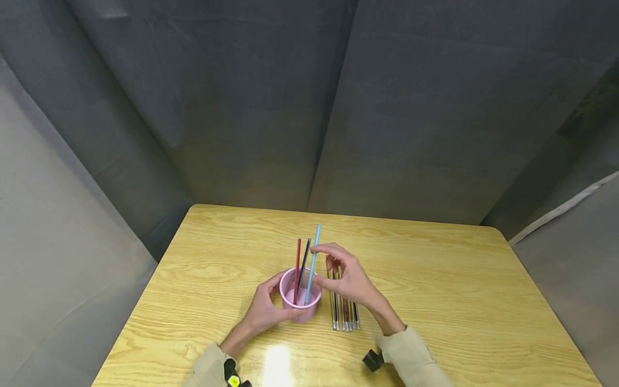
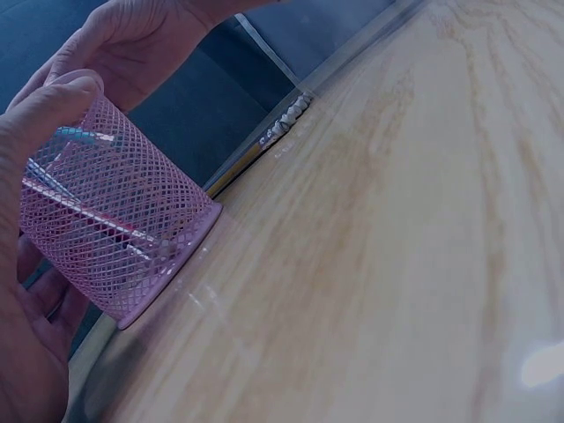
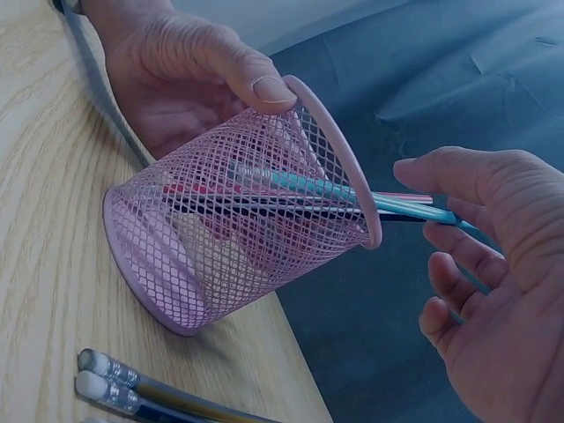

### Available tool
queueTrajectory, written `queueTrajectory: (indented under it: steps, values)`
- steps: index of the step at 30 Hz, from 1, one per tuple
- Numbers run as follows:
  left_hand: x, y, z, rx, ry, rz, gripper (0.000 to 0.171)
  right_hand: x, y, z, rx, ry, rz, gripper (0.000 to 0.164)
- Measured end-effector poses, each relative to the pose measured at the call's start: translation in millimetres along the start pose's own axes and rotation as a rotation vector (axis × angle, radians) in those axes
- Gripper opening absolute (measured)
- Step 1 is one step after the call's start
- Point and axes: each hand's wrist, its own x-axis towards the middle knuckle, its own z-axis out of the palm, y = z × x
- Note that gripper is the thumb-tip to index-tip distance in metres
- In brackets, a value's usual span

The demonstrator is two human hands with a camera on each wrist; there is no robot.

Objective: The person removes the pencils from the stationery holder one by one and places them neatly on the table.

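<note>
My left hand (image 1: 265,307) grips a pink mesh pencil cup (image 3: 238,211), thumb over the near rim and fingers round its far side. Inside the cup lean a red pencil (image 1: 298,258) and a dark blue pencil (image 1: 304,260). A light blue pencil (image 1: 317,234) also leans in it, its top higher than the other two and its eraser end above the base. My right hand (image 1: 355,279) is beside this pencil, with thumb and forefinger spread apart. In the right wrist view a gap shows between the thumb tip and the light blue pencil.
A row of several pencils (image 1: 345,317) lies on the wooden table (image 1: 459,301) just right of the cup, eraser ends toward me, partly under my right hand. Dark grey curtains (image 1: 242,107) hang behind the table, lighter ones at the sides.
</note>
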Motion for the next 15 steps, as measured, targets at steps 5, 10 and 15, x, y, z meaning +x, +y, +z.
queueTrajectory:
  steps: [5,10,15]
  values:
    - [0.7,-0.5,0.2,-0.007,-0.001,0.003,0.085,4.7,-25.0,-4.7,0.019,0.003,-0.001,0.059]
    - [1.1,-1.5,0.6,-0.008,0.0,0.025,0.084,3.1,-5.3,-2.9,0.034,0.031,-0.001,0.064]
    - [1.1,-1.8,0.8,-0.002,0.004,0.039,0.084,2.4,-0.9,-2.9,0.056,0.043,0.003,0.065]
